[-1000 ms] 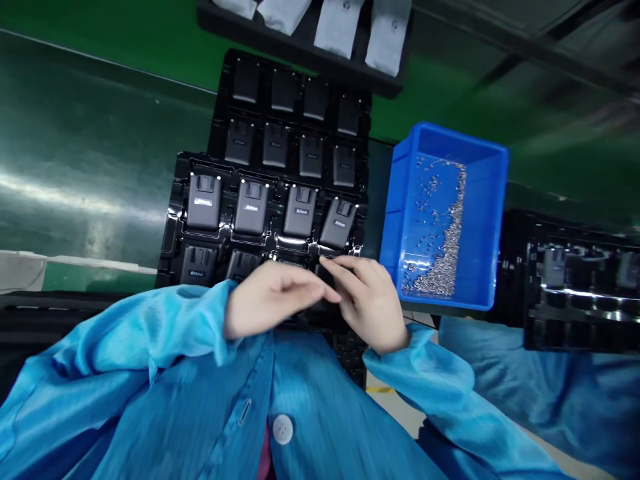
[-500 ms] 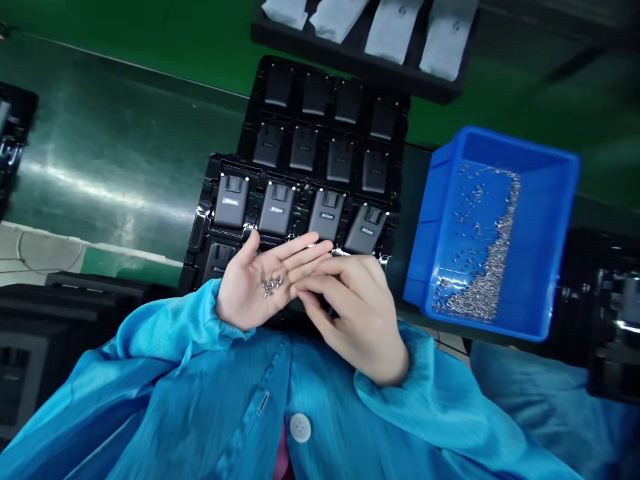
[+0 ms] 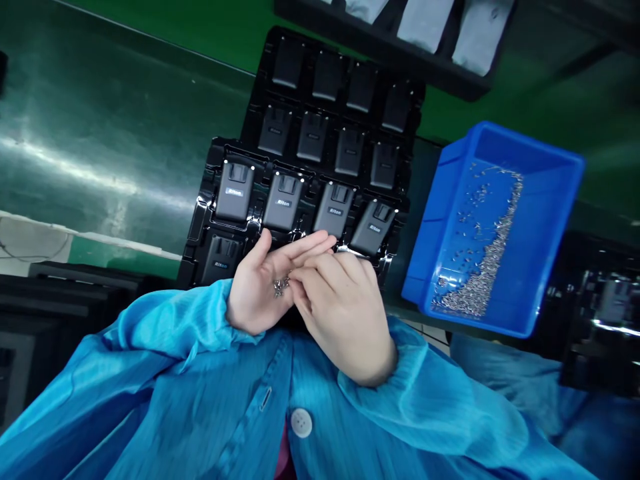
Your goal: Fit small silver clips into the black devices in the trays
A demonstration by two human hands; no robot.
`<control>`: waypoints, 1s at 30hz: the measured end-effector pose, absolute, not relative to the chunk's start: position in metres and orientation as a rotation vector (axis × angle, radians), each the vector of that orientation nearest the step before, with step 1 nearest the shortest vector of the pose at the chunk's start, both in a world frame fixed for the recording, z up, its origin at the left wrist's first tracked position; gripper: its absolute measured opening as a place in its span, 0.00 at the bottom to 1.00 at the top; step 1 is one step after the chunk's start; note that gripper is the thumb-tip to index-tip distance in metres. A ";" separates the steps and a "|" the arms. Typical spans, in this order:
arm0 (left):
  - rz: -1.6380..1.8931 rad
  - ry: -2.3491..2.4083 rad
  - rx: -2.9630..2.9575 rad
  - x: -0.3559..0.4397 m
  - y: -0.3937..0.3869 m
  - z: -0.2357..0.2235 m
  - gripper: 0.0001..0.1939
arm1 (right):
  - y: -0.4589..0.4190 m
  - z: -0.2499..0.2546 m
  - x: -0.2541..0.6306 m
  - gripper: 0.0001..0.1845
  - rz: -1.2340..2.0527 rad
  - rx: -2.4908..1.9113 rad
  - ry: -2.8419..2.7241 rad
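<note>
My left hand [image 3: 263,290] is turned palm up and lightly cupped, with several small silver screws [image 3: 281,287] lying in the palm. Its fingers stretch out to the right, partly behind my right hand [image 3: 345,300]. The right thumb and forefinger are pinched together at the edge of the screws, touching the left palm; whatever sits between these fingertips is hidden. Just beyond the hands, a black tray [image 3: 200,210] carries rows of dark grey cases marked "Riton", among them a case [image 3: 283,200] close above my left fingers.
At the right stands a blue bin [image 3: 563,220] with a heap of silver screws [image 3: 480,280] along its inside. A dark foam holder [image 3: 340,27] with whitish pouches [image 3: 425,23] lies at the back. Stacked black foam frames [image 3: 65,300] stand at lower left.
My right fingertips have moved left, onto the screws in my left palm. The left hand has cupped more and shifted slightly right. The view has tilted a little.
</note>
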State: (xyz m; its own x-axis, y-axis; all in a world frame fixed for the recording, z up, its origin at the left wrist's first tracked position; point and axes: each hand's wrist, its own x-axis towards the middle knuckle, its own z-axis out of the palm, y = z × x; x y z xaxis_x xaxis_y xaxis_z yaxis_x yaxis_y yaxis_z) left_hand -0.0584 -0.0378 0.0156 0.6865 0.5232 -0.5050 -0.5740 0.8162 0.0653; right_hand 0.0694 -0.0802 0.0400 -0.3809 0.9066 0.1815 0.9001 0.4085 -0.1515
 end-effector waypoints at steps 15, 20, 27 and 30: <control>0.533 0.572 -0.110 -0.062 -0.039 0.011 0.36 | -0.075 0.040 0.079 0.04 0.188 -1.601 -2.436; 0.430 0.645 -0.171 -0.077 -0.042 0.007 0.32 | -0.081 0.037 0.116 0.04 0.262 -1.598 -2.158; 0.226 0.577 -0.115 -0.089 -0.051 -0.007 0.30 | -0.092 -0.003 0.142 0.04 0.087 -1.652 -2.258; 0.217 0.603 -0.117 -0.085 -0.050 -0.008 0.29 | -0.090 -0.011 0.143 0.04 0.006 -1.671 -2.323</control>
State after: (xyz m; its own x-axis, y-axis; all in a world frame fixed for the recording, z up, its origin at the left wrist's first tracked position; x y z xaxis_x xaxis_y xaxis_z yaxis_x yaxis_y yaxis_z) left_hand -0.0849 -0.0503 -0.0083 0.8018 0.1675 -0.5736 -0.2358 0.9707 -0.0462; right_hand 0.1425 -0.0898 -0.0113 -0.2924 0.9302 0.2217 0.9292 0.3312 -0.1641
